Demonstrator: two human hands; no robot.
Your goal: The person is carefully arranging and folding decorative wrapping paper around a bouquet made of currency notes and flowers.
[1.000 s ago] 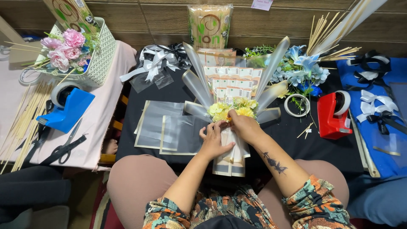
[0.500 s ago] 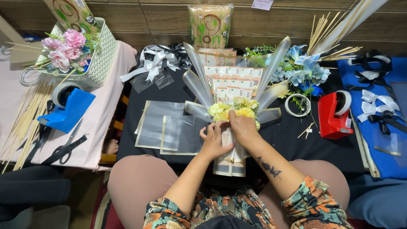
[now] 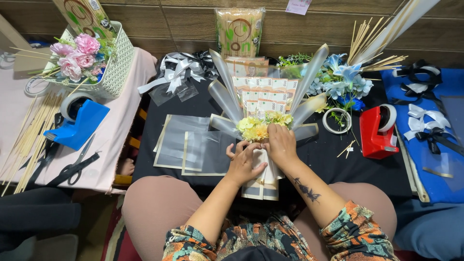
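Over on the far left, a white lattice basket holds pink artificial flowers, and below it a blue tape dispenser sits on the pink cloth beside black scissors and a spread of bamboo skewers. Moving in, clear cellophane sheets with gold borders lie flat on the black table, a silver ribbon bow above them.

Now the centre: the bouquet lies on the black table right in front of the person, its banknotes fanned behind yellow flowers, rolled cellophane cones sticking out both sides. The left hand wraps round the stem just under the blooms, fingers curled and gripping the wrapped handle. The right hand closes on the same neck from the other side (thumb pressed near the yellow petals), touching the left.

Further right, a tape roll, blue artificial flowers, a red tape dispenser, then black and white bows on blue cloth.
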